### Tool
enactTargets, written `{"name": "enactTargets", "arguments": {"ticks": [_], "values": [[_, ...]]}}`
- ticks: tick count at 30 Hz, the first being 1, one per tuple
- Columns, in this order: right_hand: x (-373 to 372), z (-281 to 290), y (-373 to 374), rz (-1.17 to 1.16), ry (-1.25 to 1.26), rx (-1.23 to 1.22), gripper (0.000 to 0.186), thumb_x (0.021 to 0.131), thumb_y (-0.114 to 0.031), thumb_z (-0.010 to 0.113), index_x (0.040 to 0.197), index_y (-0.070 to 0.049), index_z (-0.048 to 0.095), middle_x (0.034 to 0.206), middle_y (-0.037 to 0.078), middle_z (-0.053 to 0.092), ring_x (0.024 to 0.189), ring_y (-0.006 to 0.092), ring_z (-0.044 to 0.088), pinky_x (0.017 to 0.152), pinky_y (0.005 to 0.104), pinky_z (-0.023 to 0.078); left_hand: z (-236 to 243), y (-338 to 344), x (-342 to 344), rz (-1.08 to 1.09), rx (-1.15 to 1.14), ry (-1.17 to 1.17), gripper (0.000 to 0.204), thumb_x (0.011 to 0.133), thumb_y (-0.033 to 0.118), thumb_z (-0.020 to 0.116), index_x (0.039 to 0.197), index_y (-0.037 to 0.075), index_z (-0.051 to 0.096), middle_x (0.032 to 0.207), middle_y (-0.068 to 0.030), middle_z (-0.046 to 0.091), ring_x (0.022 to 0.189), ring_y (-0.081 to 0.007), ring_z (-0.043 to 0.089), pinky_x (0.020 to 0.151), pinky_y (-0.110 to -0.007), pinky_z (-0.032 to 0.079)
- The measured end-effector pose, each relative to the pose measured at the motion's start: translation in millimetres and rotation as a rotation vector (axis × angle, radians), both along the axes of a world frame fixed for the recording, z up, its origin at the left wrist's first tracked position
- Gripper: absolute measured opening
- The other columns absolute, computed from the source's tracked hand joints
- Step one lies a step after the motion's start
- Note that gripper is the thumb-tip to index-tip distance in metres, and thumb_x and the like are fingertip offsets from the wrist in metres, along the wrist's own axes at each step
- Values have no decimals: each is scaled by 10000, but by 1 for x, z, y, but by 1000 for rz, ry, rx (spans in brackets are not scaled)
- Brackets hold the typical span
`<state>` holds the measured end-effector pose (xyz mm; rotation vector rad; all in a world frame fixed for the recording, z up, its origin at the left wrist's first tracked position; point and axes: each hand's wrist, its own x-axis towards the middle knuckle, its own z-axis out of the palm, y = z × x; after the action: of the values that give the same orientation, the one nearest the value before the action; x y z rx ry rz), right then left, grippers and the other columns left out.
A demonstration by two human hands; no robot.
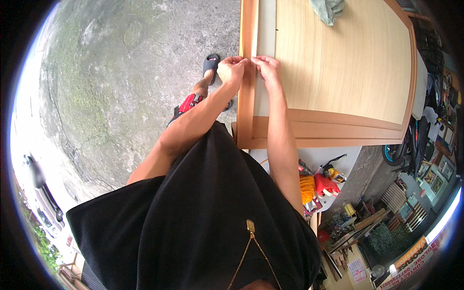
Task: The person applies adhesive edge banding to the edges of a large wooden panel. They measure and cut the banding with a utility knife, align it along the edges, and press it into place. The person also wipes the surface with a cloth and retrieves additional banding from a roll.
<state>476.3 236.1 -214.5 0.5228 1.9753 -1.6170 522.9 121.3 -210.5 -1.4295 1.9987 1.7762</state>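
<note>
A large wooden panel (348,63) with a pale wood-grain face and an orange-brown frame lies in front of me, to the right. My left hand (231,70) is at the outer left side of the frame's near-vertical edge strip (247,96), its thumb and fingers pinched together over the strip. Just across from it, my right hand (268,68) pinches at the strip's inner side, above a whitish band (262,104). The fingertips of both hands almost meet. Whatever lies between them is too small to make out.
A grey-green cloth (328,9) lies on the panel's far part. Below the panel, a white surface holds an orange coiled cord (307,188), a red item (326,185) and a yellow-black tool (333,173). Rough concrete (125,87) spreads left, with a sandalled foot (211,63) there.
</note>
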Motion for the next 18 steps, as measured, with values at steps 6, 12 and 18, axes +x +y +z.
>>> {"name": "enactTargets", "arguments": {"ticks": [6, 12, 18], "values": [[-4, 3, 2, -21, -131, -93, 146, 787, -193, 751, 840, -81, 674, 590, -72, 527, 448, 6, 389, 398, 191, 252, -15, 1, -12, 48, 65, -76, 186, 767, 209, 736, 828, 34, 713, 732, -83, 691, 663, -154, 642, 643, -315, 517], [-6, 6, 1, -34, -177, -136, 154, 803, -193, 747, 866, -91, 650, 579, -87, 500, 430, -2, 358, 386, 182, 220, -20, -4, -12, 3, 130, -77, 168, 811, 205, 709, 831, 39, 690, 719, -60, 649, 647, -133, 592, 587, -302, 466], [-6, 4, 2, -49, -179, -174, 122, 808, -192, 739, 835, -102, 662, 584, -90, 518, 437, -3, 369, 390, 184, 220, -16, -9, -11, 22, 296, -12, 129, 855, 166, 676, 826, 42, 652, 690, -6, 593, 591, -93, 513, 517, -274, 405]]}}
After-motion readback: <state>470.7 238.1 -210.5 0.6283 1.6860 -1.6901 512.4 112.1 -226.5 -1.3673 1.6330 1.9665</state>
